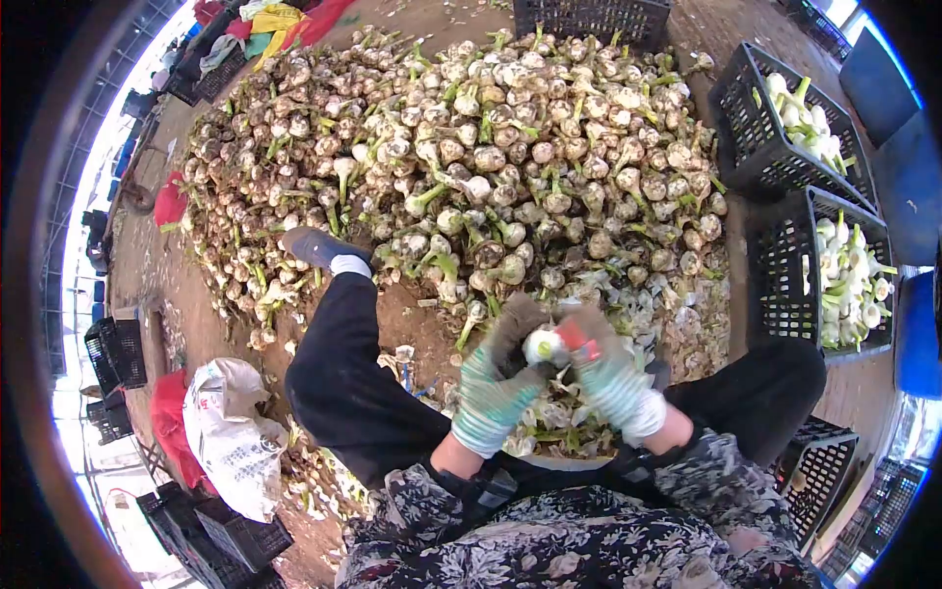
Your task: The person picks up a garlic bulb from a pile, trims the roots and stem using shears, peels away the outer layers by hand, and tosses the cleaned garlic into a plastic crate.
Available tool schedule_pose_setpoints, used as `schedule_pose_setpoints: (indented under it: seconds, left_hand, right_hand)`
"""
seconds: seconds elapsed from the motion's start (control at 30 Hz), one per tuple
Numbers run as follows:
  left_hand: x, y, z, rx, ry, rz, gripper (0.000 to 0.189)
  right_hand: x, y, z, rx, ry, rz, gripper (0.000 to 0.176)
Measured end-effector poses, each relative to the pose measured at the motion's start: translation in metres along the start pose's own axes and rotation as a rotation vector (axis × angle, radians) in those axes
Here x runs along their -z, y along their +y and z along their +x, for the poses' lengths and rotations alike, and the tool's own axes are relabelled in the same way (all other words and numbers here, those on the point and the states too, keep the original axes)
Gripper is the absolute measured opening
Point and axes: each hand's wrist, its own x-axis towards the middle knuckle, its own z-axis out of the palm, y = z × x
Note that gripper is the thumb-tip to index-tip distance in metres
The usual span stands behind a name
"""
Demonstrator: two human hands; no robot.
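Observation:
My left hand (498, 378), in a white and green glove with dirty grey fingers, is closed around a garlic bulb (543, 347). The bulb looks white and peeled on the side that shows. My right hand (608, 373), gloved the same way, grips a small red-handled tool (577, 340) against the bulb's right side. Its working end is blurred and hidden, so its exact kind does not show. Both hands meet above my lap, over loose garlic skins (564, 417). In front of them spreads a large heap of unpeeled garlic bulbs (491, 157) with cut green stems.
Two black crates of cleaned white garlic (810, 123) (850, 285) stand at the right. Another black crate (594, 20) is behind the heap. A white sack (234, 432) and black crates (221, 530) lie at left. My shoe (324, 247) touches the heap's edge.

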Motion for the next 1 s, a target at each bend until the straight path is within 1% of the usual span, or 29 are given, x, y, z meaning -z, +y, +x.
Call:
schedule_pose_setpoints:
  seconds: [0.03,0.07,0.1,0.17,0.2,0.23,0.27,0.3,0.33,0.37,0.43,0.47,0.53,0.57,0.63,0.7,0.73,0.77,0.8,0.83,0.9,0.93,0.97,1.0]
  left_hand:
    - [-0.007,-0.004,-0.003,-0.068,0.018,0.081,0.066]
    - [-0.011,0.000,-0.002,-0.067,-0.001,0.154,0.064]
    - [-0.014,0.004,-0.002,-0.065,-0.016,0.227,0.062]
    - [-0.014,0.006,-0.004,-0.055,-0.001,0.228,0.061]
    - [-0.013,0.006,-0.006,-0.039,0.010,0.232,0.060]
    - [-0.013,0.005,-0.006,-0.033,0.006,0.231,0.060]
    - [-0.012,0.005,-0.005,-0.012,0.025,0.260,0.060]
    - [-0.012,0.004,-0.004,0.006,0.044,0.288,0.059]
    - [-0.013,0.002,-0.003,0.030,0.049,0.112,0.064]
    - [-0.013,0.001,-0.003,0.028,0.045,0.111,0.064]
    - [-0.010,0.000,-0.004,0.002,0.017,0.064,0.065]
    - [-0.010,-0.004,-0.002,-0.016,0.063,-0.035,0.071]
    - [-0.005,-0.009,-0.002,-0.028,0.057,-0.048,0.071]
    - [-0.004,-0.010,-0.002,-0.037,0.044,-0.061,0.070]
    - [-0.005,-0.009,-0.003,-0.049,0.026,-0.071,0.070]
    - [-0.009,-0.002,-0.007,0.202,-0.005,-0.241,0.063]
    - [-0.017,0.005,-0.009,0.125,0.082,-0.127,0.058]
    - [-0.013,0.000,-0.008,0.124,0.086,-0.119,0.058]
    - [-0.008,-0.007,-0.005,0.069,0.149,-0.083,0.056]
    - [-0.004,-0.013,-0.005,0.014,0.211,-0.048,0.054]
    - [0.000,-0.018,-0.011,0.045,0.187,-0.047,0.051]
    - [0.000,-0.018,-0.013,0.075,0.160,-0.048,0.049]
    - [0.000,-0.019,-0.014,0.103,0.130,-0.049,0.048]
    - [-0.012,-0.008,-0.008,0.107,0.164,-0.117,0.050]
  right_hand:
    - [-0.015,-0.016,-0.004,-0.254,0.059,0.222,0.027]
    - [-0.038,-0.006,-0.004,-0.291,0.251,0.568,0.027]
    - [-0.034,-0.011,-0.001,-0.289,0.251,0.566,0.027]
    - [-0.026,-0.022,0.006,-0.479,0.209,0.476,0.030]
    - [-0.026,-0.011,0.010,-0.666,0.107,0.462,0.030]
    - [-0.029,0.003,0.007,-0.671,0.110,0.461,0.030]
    - [-0.034,0.018,0.004,-0.768,0.149,0.748,0.024]
    - [-0.032,0.016,0.009,-0.853,0.187,1.036,0.021]
    - [-0.026,0.000,0.019,-1.039,0.228,1.017,0.029]
    - [-0.026,0.007,0.018,-1.091,0.229,1.075,0.033]
    - [-0.016,0.008,0.004,-0.732,0.167,1.192,0.034]
    - [-0.013,0.014,-0.005,-0.731,0.163,1.192,0.034]
    - [-0.006,0.016,-0.015,-0.586,0.136,0.801,0.031]
    - [-0.005,0.015,-0.019,-0.586,0.133,0.801,0.031]
    - [0.003,-0.016,-0.015,-0.218,0.077,0.319,0.033]
    - [0.000,-0.019,-0.012,-0.232,0.079,0.279,0.035]
    - [0.004,-0.021,-0.012,-0.298,-0.008,0.353,0.034]
    - [0.007,-0.021,-0.012,-0.365,-0.096,0.427,0.034]
    - [0.004,-0.019,-0.009,-0.471,-0.065,0.618,0.034]
    - [0.005,-0.019,-0.009,-0.472,-0.068,0.623,0.034]
    - [0.014,-0.026,-0.005,-0.354,-0.209,0.200,0.035]
    - [0.016,-0.026,-0.001,-0.359,-0.208,0.204,0.035]
    - [0.019,-0.025,0.004,-0.529,-0.313,0.338,0.034]
    - [0.022,-0.024,0.010,-0.695,-0.417,0.473,0.032]
